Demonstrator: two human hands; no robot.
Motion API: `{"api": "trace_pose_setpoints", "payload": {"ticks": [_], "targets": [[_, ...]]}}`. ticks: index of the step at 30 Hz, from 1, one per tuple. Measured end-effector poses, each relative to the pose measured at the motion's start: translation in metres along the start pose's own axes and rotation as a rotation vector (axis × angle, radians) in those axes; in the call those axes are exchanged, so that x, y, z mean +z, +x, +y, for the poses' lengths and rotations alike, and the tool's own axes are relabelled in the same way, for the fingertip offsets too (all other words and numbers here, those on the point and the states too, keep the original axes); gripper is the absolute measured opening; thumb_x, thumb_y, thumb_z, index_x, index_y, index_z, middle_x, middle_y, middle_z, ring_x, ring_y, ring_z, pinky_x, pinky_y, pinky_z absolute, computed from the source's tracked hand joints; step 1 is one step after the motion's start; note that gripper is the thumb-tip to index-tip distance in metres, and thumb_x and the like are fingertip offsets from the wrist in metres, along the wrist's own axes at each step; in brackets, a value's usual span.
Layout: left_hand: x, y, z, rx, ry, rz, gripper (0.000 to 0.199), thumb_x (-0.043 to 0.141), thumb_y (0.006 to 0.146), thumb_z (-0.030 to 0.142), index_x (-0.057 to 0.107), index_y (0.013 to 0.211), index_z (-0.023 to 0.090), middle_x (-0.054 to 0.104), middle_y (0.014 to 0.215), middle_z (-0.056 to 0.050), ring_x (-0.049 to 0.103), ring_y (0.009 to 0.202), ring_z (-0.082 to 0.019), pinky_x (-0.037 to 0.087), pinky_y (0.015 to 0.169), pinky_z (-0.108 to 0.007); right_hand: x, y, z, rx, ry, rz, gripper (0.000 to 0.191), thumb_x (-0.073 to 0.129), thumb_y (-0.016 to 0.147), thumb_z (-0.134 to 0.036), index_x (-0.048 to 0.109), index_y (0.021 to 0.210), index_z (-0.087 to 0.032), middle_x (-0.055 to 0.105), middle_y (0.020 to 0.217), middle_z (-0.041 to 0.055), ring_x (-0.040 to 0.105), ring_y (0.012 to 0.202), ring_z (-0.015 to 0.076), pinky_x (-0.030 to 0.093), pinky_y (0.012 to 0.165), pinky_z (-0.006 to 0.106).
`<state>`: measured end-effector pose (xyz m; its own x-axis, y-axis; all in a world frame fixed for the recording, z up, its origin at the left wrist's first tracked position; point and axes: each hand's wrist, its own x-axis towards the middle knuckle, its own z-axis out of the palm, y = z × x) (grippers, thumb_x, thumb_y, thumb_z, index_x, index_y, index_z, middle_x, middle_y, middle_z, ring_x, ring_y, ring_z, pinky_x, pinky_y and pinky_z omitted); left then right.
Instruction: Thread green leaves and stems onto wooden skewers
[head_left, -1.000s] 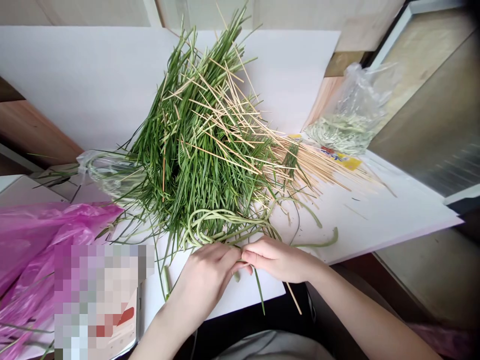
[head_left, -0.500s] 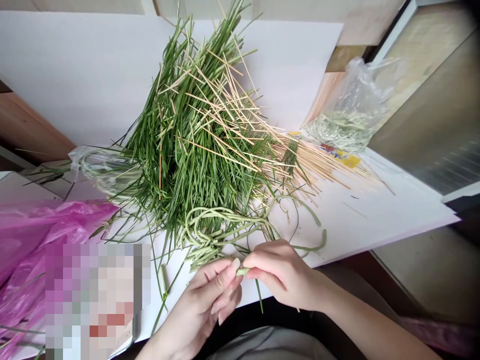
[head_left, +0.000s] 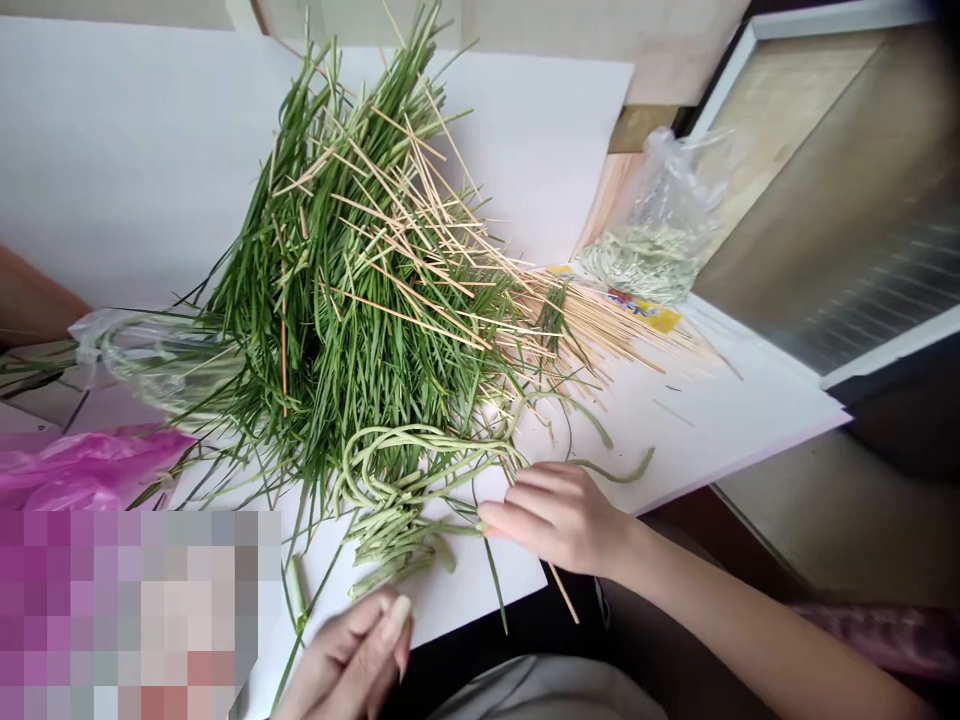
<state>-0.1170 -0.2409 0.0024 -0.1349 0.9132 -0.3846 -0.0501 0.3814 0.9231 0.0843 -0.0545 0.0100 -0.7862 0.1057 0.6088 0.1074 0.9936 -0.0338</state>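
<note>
Two bare hands work at the near edge of a white bench (head_left: 720, 425), seen from the head camera. The right hand (head_left: 559, 518) reaches in with its fingers (head_left: 517, 500) half open and its fingertips at a thin green stem (head_left: 457, 527); whether they actually pinch it, I can't tell from here. The left hand (head_left: 349, 650) sits lower, cut by the bottom of the frame, loosely curled and well clear of the pile, with nothing showing in it. Between them, coiled garlic scapes (head_left: 397, 490) tangle near the bench's near edge, at the foot of a big heap of long green leaves (head_left: 337, 300) crossed by thin wooden skewers (head_left: 600, 340). Toward the far right corner sits a clear plastic bag (head_left: 645, 230) of pale stems, with a yellow label (head_left: 645, 312) just beside it. Another clear bag (head_left: 150, 360) lies at the left edge, above a pink plastic bag (head_left: 90, 465) (a pixelated patch hides the lower left corner).
</note>
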Motion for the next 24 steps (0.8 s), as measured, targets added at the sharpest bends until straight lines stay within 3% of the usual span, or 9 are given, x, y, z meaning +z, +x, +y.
{"api": "trace_pose_setpoints", "payload": {"ticks": [2, 4, 8, 14, 16, 21, 24], "targets": [[-0.021, 0.014, 0.007, 0.281, 0.421, 0.248, 0.039, 0.067, 0.087, 0.059, 0.067, 0.082, 0.021, 0.065, 0.076, -0.004, 0.057, 0.07, -0.019, 0.042, 0.065, -0.029, 0.003, 0.005, 0.002, 0.129, 0.047, -0.106, 0.027, 0.056, 0.104, -0.023, 0.069, 0.081, -0.019, 0.063, 0.064, -0.0012, 0.056, 0.061, 0.0144, 0.039, 0.056, 0.029], [-0.036, 0.028, 0.014, 0.473, 0.746, 0.414, 0.032, 0.066, 0.09, 0.054, 0.071, 0.093, 0.023, 0.073, 0.093, -0.006, 0.063, 0.085, -0.025, 0.044, 0.077, -0.034, 0.01, 0.01, 0.001, 0.2, 0.108, -0.198, 0.023, 0.06, 0.102, -0.023, 0.07, 0.082, -0.019, 0.067, 0.07, -0.0002, 0.059, 0.066, 0.0157, 0.04, 0.059, 0.029], [-0.037, 0.045, 0.024, 0.67, 1.078, 0.521, 0.028, 0.059, 0.097, 0.047, 0.07, 0.109, 0.025, 0.074, 0.108, -0.007, 0.061, 0.101, -0.03, 0.043, 0.089, -0.042, 0.024, 0.015, -0.004, 0.302, 0.264, -0.272, 0.012, 0.066, 0.099, -0.02, 0.072, 0.089, -0.018, 0.071, 0.082, 0.0015, 0.064, 0.076, 0.0173, 0.043, 0.066, 0.028], [0.0, 0.052, 0.025, 0.719, 0.966, 0.336, 0.023, 0.062, 0.097, 0.044, 0.063, 0.107, 0.024, 0.076, 0.098, -0.003, 0.068, 0.09, -0.024, 0.048, 0.081, -0.037, 0.03, 0.023, -0.009, 0.369, 0.405, -0.301, 0.001, 0.071, 0.095, -0.018, 0.071, 0.094, -0.018, 0.066, 0.086, 0.0015, 0.062, 0.077, 0.0166, 0.043, 0.066, 0.026], [0.008, 0.055, 0.025, 0.723, 0.917, 0.315, 0.019, 0.063, 0.096, 0.042, 0.063, 0.102, 0.023, 0.075, 0.093, -0.002, 0.069, 0.084, -0.022, 0.05, 0.078, -0.034, 0.031, 0.024, -0.01, 0.394, 0.443, -0.29, 0.006, 0.073, 0.092, -0.015, 0.069, 0.095, -0.018, 0.065, 0.087, 0.0014, 0.061, 0.077, 0.0166, 0.044, 0.066, 0.025], [0.008, 0.056, 0.028, 0.737, 0.788, 0.335, 0.01, 0.061, 0.097, 0.031, 0.064, 0.095, 0.022, 0.075, 0.091, -0.001, 0.07, 0.083, -0.018, 0.053, 0.075, -0.028, 0.027, 0.021, -0.007, 0.449, 0.605, -0.234, 0.012, 0.073, 0.094, -0.02, 0.067, 0.104, -0.018, 0.068, 0.097, 0.0033, 0.063, 0.084, 0.0172, 0.046, 0.07, 0.025], [0.0, 0.053, 0.029, 0.709, 0.776, 0.337, 0.01, 0.062, 0.097, 0.031, 0.065, 0.095, 0.022, 0.074, 0.09, -0.001, 0.07, 0.081, -0.017, 0.054, 0.074, -0.027, 0.022, 0.017, -0.002, 0.504, 0.665, -0.238, 0.005, 0.065, 0.099, -0.018, 0.068, 0.096, -0.018, 0.069, 0.088, 0.0008, 0.061, 0.076, 0.0148, 0.042, 0.066, 0.024]]}}
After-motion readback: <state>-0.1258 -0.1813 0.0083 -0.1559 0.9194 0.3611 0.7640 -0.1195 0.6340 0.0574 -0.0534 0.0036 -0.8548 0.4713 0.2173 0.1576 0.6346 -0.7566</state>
